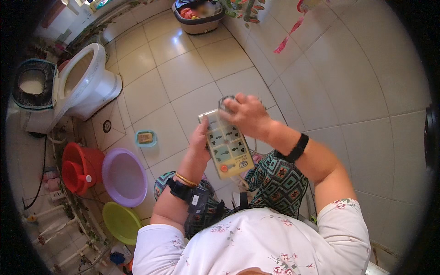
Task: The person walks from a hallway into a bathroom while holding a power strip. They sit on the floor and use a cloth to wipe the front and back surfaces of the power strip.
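Note:
My left hand (202,135) grips the left edge of a yellowish power strip (227,168), thumb along its side. The strip has several dark socket openings and an orange-red round switch or light near its lower end. It is held tilted above my lap. My right hand (245,111) is at the strip's upper end, blurred, with fingers curled over a dark grey scrubbing pad, perhaps steel wool (225,99). A pale cable (255,146) shows beside the strip. On the floor to the left, a brownish bar of soap (145,138) lies in a light blue dish (154,138).
A white toilet (94,89) stands at upper left near a floor drain (107,126). Red buckets (92,158), a purple basin (142,182) and a green basin (122,223) line the left. A basket (201,27) stands at the back. A tiled wall (350,103) rises at right.

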A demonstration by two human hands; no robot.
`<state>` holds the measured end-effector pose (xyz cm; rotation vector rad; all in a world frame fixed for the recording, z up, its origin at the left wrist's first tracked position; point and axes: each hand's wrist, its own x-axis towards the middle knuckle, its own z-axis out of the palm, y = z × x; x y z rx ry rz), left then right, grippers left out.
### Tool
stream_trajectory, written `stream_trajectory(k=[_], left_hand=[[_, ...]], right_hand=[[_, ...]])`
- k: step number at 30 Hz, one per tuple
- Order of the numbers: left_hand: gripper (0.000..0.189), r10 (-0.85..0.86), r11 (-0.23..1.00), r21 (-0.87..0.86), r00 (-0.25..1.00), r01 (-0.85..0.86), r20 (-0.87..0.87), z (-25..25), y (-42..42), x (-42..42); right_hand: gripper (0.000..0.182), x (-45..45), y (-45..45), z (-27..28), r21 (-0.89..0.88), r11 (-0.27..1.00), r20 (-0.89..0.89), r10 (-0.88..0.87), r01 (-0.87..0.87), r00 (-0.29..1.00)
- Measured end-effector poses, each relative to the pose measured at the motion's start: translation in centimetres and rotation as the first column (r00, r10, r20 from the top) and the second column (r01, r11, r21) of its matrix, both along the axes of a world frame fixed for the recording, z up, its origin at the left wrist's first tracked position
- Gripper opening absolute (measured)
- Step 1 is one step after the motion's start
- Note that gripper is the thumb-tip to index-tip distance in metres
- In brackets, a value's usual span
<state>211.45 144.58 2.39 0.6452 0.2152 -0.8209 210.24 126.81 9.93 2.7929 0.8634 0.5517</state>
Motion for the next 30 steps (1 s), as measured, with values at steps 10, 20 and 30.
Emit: stream_trajectory(k=[10,20,30], left_hand=[[0.046,0.099,0.995,0.016,0.991,-0.101,0.091,-0.5,0.7,0.6],[0.04,0.168,0.986,-0.009,0.986,-0.168,-0.006,-2.0,-0.2,1.0],[0.049,0.215,0.967,0.147,0.976,-0.207,-0.036,-1.1,-0.8,0.5]], right_hand=[[0.034,-9.7,-0.1,-0.6,0.161,0.982,-0.114,0.121,-0.102,0.986],[0.035,-6.5,3.6,-0.6,0.184,0.978,-0.146,0.126,-0.098,0.981],[0.032,-3.5,3.6,-1.2,0.204,0.978,-0.127,-0.013,0.039,0.992]])
